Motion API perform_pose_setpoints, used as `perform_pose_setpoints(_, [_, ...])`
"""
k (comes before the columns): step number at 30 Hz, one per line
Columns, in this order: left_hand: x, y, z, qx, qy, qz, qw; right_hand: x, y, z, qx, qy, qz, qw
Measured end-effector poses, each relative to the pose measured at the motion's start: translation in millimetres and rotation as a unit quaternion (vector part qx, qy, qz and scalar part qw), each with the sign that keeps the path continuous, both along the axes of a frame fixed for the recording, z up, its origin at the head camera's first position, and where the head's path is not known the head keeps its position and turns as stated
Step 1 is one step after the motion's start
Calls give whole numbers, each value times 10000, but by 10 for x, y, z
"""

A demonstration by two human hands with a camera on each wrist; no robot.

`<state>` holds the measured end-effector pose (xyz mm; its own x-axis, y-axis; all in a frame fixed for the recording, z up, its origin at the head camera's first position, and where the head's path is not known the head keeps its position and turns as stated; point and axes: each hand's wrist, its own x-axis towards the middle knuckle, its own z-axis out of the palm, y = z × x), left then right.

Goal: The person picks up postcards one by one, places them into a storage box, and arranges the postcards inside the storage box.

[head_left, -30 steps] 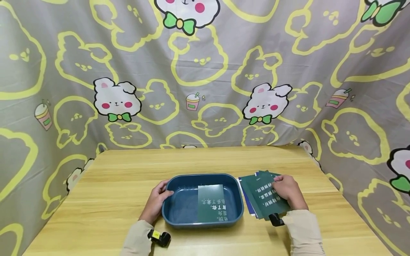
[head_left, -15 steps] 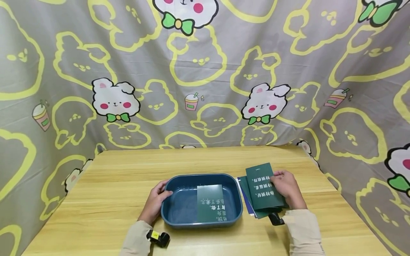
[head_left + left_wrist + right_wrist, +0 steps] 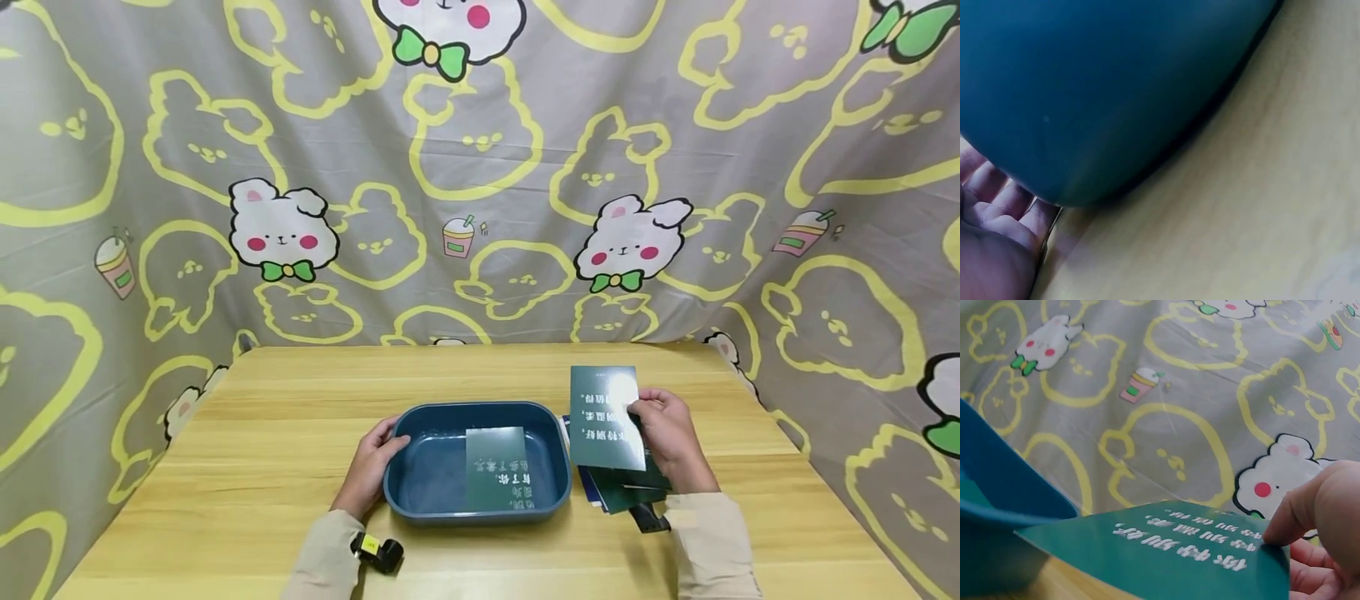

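Observation:
My right hand (image 3: 672, 435) pinches a dark green card (image 3: 596, 450) with white printed writing by its right edge, thumb on top. The card is raised over a loose pile of green and blue cards (image 3: 621, 498) that it partly covers. In the right wrist view the held card (image 3: 1166, 565) slants, its far corner overlapping the wall of the blue tub (image 3: 1007, 562). My left hand (image 3: 369, 462) grips the left rim of the dark blue tub (image 3: 480, 518), thumb over the edge and fingers outside. Another green card (image 3: 483, 475) lies inside the tub, toward its right half.
A wooden table (image 3: 300, 400) carries the tub and the card pile. A grey curtain (image 3: 525, 275) with rabbit prints hangs behind and along both sides. A black wrist camera (image 3: 378, 552) is strapped near the left sleeve.
My right hand has picked the top green card off the pile, lifting it and shifting it slightly left toward the tub. The left hand stays on the tub's rim.

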<state>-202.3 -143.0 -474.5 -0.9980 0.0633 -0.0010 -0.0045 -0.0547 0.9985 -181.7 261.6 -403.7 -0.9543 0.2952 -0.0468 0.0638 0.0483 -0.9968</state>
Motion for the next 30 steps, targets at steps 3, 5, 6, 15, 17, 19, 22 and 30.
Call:
perform_pose_setpoints(3, [-6, 11, 3, 6, -5, 3, 10000, -4, -59, 19, -343, 99, 48, 9994])
perform_pose_setpoints(5, [-5, 11, -2, -1, -3, -14, 10000, 2, -84, 32, -399, 94, 31, 9992])
perform_pose_setpoints(6, [-7, 11, -7, -2, -4, -18, 10000, 7, -89, 40, -365, 82, -10, 9993])
perform_pose_setpoints(15, [-15, 2, -20, 23, -14, -52, 10000, 29, -106, 95, -350, 298, -225, 9987])
perform_pose_setpoints(17, [-13, -5, -24, 30, -19, -40, 10000, 26, -139, 102, -437, 379, -84, 9983])
perform_pose_setpoints(19, [-11, -9, -26, 20, -15, -42, 10000, 21, -180, 106, -500, 431, 56, 9978])
perform_pose_setpoints(22, [-19, -8, -28, -7, -19, -61, 10000, 10, -254, 103, -547, 421, 196, 9974])
perform_pose_setpoints(30, [-18, -3, -28, 30, -44, -60, 10000, -13, -448, 60, -169, 225, 486, 9984])
